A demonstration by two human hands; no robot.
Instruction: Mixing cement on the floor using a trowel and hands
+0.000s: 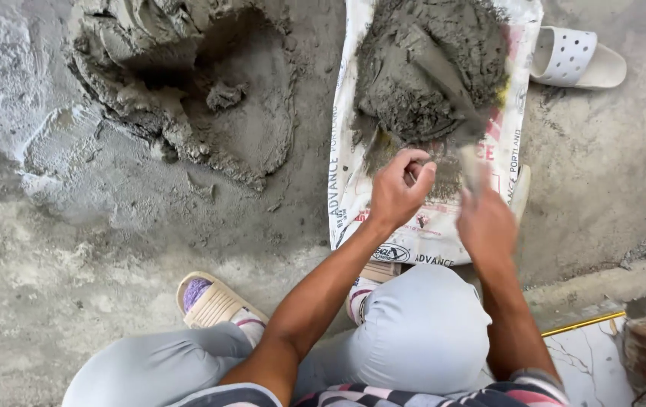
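A: Nearest the lens are the person's bent knees in pale grey trousers (413, 332), with a striped shirt hem at the bottom edge. What sits past them?

B: A tan slipper (214, 301) on the left foot, on the concrete floor (74, 226). Both forearms reach forward over the knees.

A: And the hands?

B: The right hand (485, 222) is blurred, clenched round the handle of a trowel (451, 90). The blade runs up and left from that hand into a mound of wet grey mortar (428, 68).

A: So the mortar lies beyond the right hand?

B: Yes, farther from the body, heaped on the upper part of a flattened white cement sack (353, 188) spread on the floor. The blade is partly buried in it.

A: The left hand?

B: The left hand (398, 188) hovers over the lower part of the sack, just beside the right one, fingers curled with the fingertips pinched together. Whether it grips anything, I cannot tell.

A: Anything else around?

B: A bigger scooped-out pile of mortar (187, 90) on the floor to the left, well apart from the hands. A white perforated slipper (575, 60) lies at the sack's top right corner. A marble-patterned tile (587, 362) with a brass edge strip shows at lower right.
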